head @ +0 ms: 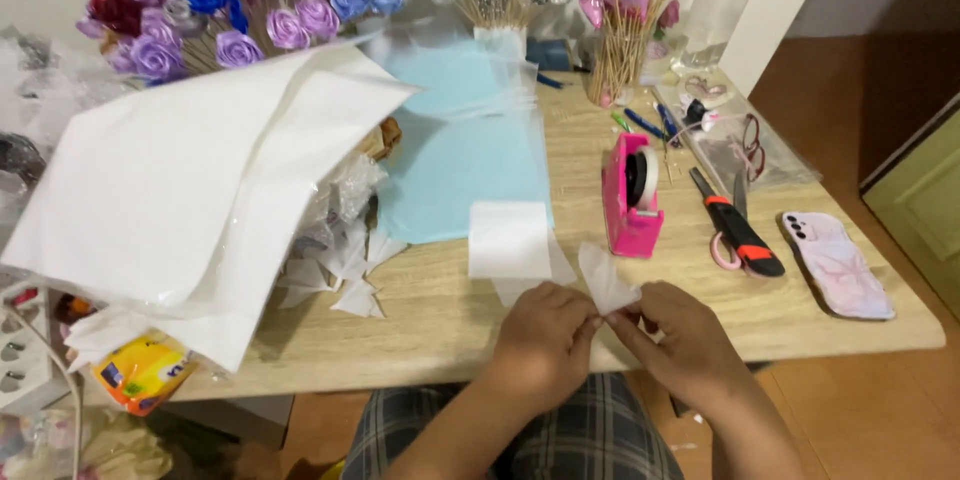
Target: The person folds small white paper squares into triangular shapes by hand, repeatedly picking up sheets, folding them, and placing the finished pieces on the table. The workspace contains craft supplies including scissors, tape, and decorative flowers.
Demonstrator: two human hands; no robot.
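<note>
Both hands meet at the near edge of the wooden table (700, 310). My left hand (545, 340) and my right hand (680, 335) pinch the same small piece of white translucent paper (608, 280) at its lower end, fingertips touching; the paper fans upward between them. Just beyond my left hand lie two flat white paper squares (510, 240), one overlapping the other. A pink tape dispenser (632, 195) stands a little beyond my right hand.
A large stack of white sheets (190, 170) covers the left side, with folded white paper pieces (345, 275) beside it. A light blue sheet (455, 160), orange-handled scissors (735, 230), a phone (838, 265), a bottle (715, 5), wooden sticks (620, 50) and purple-blue fabric roses (240, 0) sit further back.
</note>
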